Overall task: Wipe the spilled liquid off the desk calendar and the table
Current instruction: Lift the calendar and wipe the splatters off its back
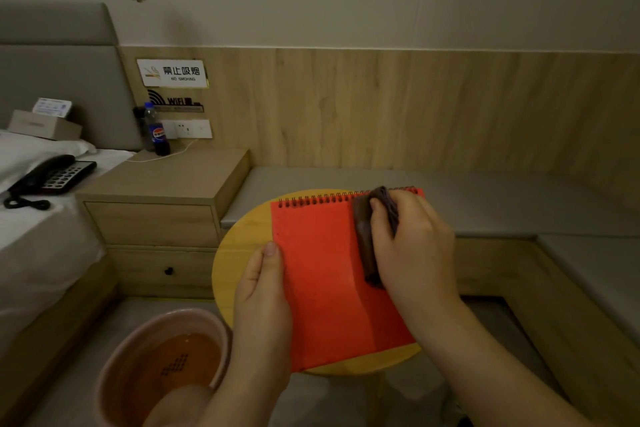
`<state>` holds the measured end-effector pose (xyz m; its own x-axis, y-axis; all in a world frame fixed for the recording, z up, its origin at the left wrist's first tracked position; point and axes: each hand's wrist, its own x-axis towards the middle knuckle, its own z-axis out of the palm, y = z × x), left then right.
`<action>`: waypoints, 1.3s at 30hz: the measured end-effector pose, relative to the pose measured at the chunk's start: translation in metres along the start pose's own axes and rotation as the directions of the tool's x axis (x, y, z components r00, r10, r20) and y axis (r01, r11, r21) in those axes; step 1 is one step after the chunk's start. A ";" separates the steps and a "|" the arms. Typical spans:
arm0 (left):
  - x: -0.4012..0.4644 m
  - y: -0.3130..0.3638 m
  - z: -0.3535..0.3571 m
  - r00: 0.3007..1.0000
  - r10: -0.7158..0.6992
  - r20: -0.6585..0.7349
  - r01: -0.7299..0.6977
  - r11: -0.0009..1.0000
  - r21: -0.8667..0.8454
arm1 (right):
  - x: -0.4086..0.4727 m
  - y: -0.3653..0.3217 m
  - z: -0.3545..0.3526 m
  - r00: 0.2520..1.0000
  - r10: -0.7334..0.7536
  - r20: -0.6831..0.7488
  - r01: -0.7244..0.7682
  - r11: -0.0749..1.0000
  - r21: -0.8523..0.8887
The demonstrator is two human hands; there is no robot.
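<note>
While left hand (pixel 262 291) steadies calendar (pixel 325 274), right hand (pixel 412 246) presses cloth (pixel 363 239) on it.

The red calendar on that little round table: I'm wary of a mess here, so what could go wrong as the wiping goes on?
1. The red calendar overhangs the round table at its near edge; pressure from the right hand with the dark cloth might tip it, though the left hand steadies it.
2. The pink basin of liquid sits just below; an elbow could knock it.
</note>
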<state>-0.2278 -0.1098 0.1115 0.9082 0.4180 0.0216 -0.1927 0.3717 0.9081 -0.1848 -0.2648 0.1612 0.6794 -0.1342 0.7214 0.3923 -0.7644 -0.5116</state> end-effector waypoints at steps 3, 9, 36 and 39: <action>-0.002 0.000 0.003 1.000 -0.011 0.009 0.011 1.000 0.000 | -0.005 -0.013 0.006 1.000 -0.016 -0.001 0.016 0.999 0.035; -0.002 -0.004 0.007 0.999 -0.015 0.047 0.013 1.000 0.026 | -0.017 -0.038 0.019 0.997 -0.077 0.007 0.076 0.990 0.118; 0.007 -0.001 -0.002 1.000 -0.017 0.021 0.015 0.997 0.080 | 0.007 -0.034 0.026 0.848 -0.458 0.268 0.408 0.886 0.223; 0.008 0.001 -0.004 1.000 -0.017 0.001 0.017 0.996 0.087 | -0.005 -0.033 0.022 0.840 -0.460 0.288 0.396 0.883 0.253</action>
<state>-0.2218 -0.1029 0.1113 0.9117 0.4107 0.0062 -0.1439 0.3053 0.9413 -0.1874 -0.2249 0.1639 0.5690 0.4208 0.7065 0.7724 -0.5683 -0.2836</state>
